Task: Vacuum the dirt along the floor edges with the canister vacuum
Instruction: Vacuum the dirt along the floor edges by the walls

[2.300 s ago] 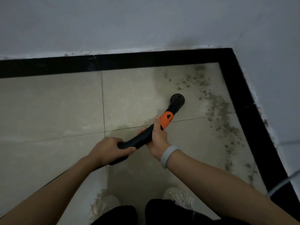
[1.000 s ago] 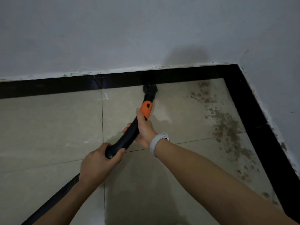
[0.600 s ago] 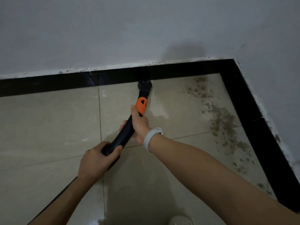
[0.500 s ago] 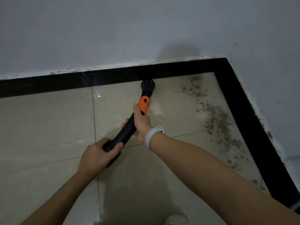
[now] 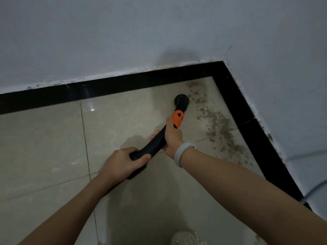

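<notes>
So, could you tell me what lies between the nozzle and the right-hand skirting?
In the head view, a band of dirt on the tiles lies between the nozzle and the black skirting; nothing else shows there.

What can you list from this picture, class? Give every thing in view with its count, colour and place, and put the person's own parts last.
vacuum wand: one, black with an orange collar, slanting from centre towards the corner
nozzle: one, black, on the tile at the left edge of the dirt
dirt: one scattered trail, grey-brown, along the right-hand floor edge
floor tiles: several, beige, glossy
skirting: two strips, black, meeting at the corner
walls: two, pale grey
cable: one, pale, lower right
shoe: one, whitish, bottom edge
wristband: one, white, right wrist
left hand: fingers grip the wand's lower end
right hand: fingers grip the wand below the collar
</notes>
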### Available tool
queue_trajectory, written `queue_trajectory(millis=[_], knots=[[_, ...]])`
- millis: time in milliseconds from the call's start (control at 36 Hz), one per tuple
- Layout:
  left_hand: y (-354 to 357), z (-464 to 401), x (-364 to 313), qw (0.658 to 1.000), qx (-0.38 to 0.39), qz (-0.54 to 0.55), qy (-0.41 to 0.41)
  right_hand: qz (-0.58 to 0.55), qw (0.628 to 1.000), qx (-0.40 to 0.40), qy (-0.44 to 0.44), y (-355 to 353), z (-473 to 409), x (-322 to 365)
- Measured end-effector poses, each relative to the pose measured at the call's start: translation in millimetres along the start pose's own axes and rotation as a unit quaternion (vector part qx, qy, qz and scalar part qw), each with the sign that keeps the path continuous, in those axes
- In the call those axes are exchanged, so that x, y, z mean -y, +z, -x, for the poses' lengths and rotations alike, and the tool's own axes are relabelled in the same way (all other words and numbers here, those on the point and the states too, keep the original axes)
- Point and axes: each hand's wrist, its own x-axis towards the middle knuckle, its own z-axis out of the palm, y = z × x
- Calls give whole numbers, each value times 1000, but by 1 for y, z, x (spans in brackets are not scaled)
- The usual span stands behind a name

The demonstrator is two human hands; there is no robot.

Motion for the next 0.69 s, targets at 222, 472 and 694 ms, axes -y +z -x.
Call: queue_trajectory(millis=[222, 472, 694], knots=[[6, 8, 10, 1000, 22, 5, 3, -33, 999, -33, 5, -12, 6, -19], [-3, -11, -2, 1000, -3, -5, 5, 5, 1000, 8, -6, 5, 0, 11], [-6, -28, -20, 998, -3, -53, 15, 24, 999, 32, -19, 7, -6, 31]])
